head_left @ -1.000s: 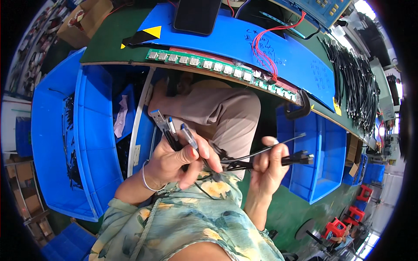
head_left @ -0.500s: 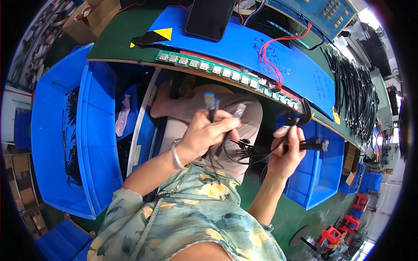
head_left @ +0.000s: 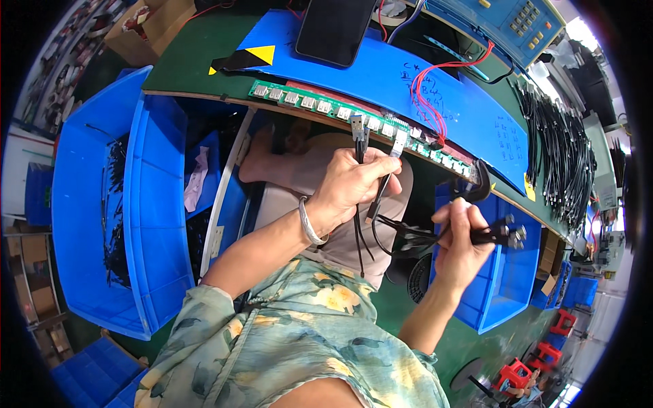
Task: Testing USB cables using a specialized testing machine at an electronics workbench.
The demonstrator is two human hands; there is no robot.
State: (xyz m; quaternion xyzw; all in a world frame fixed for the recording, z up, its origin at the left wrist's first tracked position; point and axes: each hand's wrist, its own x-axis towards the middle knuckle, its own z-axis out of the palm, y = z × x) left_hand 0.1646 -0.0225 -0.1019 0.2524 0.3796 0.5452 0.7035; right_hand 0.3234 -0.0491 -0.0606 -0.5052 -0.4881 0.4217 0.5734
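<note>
Black USB cables (head_left: 361, 153) stand upright from my left hand (head_left: 360, 182), their metal plugs side by side. Between thumb and forefinger the same hand pinches another USB plug (head_left: 399, 143), which points at the row of sockets on a long green circuit board (head_left: 292, 97). Whether that plug touches a socket I cannot tell. My right hand (head_left: 464, 241) is closed round a bundle of black cables (head_left: 500, 233) with metal ends sticking out to the right. Looped cable runs between both hands, and a black cable end (head_left: 468, 197) by my right fingertips is blurred.
The board lies along the bench's near edge, with red wires (head_left: 435, 102) joined to it. A black phone (head_left: 333, 30) rests on a blue sheet (head_left: 381, 78). Many black cables (head_left: 561, 149) hang at the right. Blue bins (head_left: 139, 204) (head_left: 493, 272) stand on both sides.
My left hand has moved up and right, bringing its pinched plug to the board's edge. My right hand has shifted slightly right and down with its bundle.
</note>
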